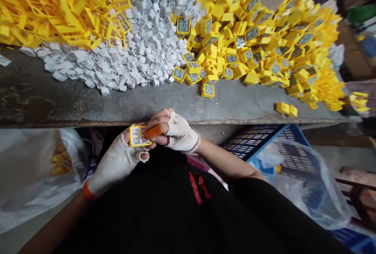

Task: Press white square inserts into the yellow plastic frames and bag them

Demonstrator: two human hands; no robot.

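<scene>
In front of my body, just off the table's edge, my left hand (pixel 117 160) wears a white fingerless glove and grips a small yellow plastic frame (pixel 131 139) from its side. White square pieces (pixel 136 131) sit inside the frame, with pale round centres. My right hand (pixel 179 131), gloved the same way, pinches an orange block (pixel 153 131) between thumb and fingers. The block overlaps the frame's right part and hides what lies there. Whether it presses on the white pieces, I cannot tell.
Across the grey table (pixel 164 107) lie heaps of yellow frames (pixel 67 11), white caps (pixel 117 64) and yellow blocks (pixel 235 34) with grey faces. Two yellow pieces (pixel 286 109) lie near the front edge. Below are a blue crate (pixel 289 132) with clear plastic and a white sack (pixel 26 167).
</scene>
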